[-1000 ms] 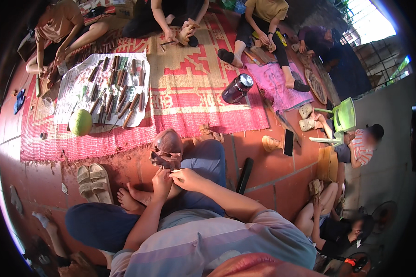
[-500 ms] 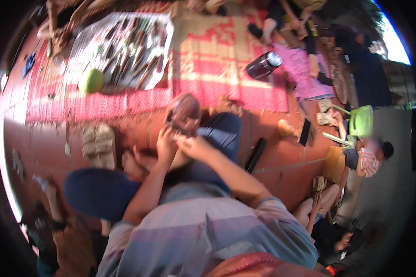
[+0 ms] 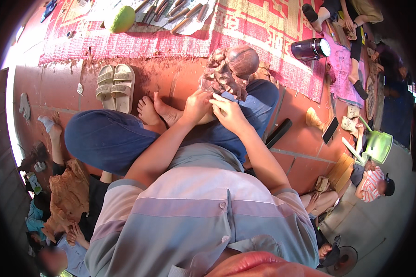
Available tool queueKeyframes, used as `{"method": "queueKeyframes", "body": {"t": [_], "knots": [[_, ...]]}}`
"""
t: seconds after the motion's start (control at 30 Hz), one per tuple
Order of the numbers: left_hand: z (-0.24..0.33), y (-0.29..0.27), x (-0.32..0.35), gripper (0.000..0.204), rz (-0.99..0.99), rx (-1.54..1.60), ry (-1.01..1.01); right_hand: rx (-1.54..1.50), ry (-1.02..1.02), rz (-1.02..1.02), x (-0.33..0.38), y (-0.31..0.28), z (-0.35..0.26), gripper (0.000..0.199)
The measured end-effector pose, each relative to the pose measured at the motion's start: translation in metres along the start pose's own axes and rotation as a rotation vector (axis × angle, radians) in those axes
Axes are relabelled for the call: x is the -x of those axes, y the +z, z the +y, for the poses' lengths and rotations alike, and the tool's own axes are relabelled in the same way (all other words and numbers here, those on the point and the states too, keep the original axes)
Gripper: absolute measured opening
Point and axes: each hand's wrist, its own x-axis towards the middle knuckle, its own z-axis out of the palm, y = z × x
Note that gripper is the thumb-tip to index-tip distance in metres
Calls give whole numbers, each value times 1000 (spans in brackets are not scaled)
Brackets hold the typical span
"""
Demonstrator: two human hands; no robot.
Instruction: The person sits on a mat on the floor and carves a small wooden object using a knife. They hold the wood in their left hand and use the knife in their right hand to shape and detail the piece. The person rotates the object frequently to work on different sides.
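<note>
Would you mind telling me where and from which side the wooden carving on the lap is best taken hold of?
Probably by the smooth round dome at the far top of the carving, coming from the right. It is bare and rounded, while the near side is rough relief already taken up by the left hand and right hand.

Carving [image 3: 229, 69] on lap; sandals [image 3: 115, 87] left; mat [image 3: 263, 37] beyond.

only screen i can spot is a dark phone [image 3: 330, 129] lying face up on the red tile floor [image 3: 305, 152] off to the right, black slim rectangle and tilted, just beside a small tan carved piece [image 3: 313, 119], screen dark, with no packages, labels or signs visible
</note>
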Motion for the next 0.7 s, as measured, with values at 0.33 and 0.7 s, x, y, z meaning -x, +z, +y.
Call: {"method": "queueKeyframes", "body": {"t": [0.33, 0.7], "knots": [[-3, -3, -2, 25, -6, -5, 27, 18, 229, -186, 1, -4, 2, 26], [4, -5, -7, 24, -55, -61, 14, -25, 83, 77, -4, 11, 9, 22]]}}
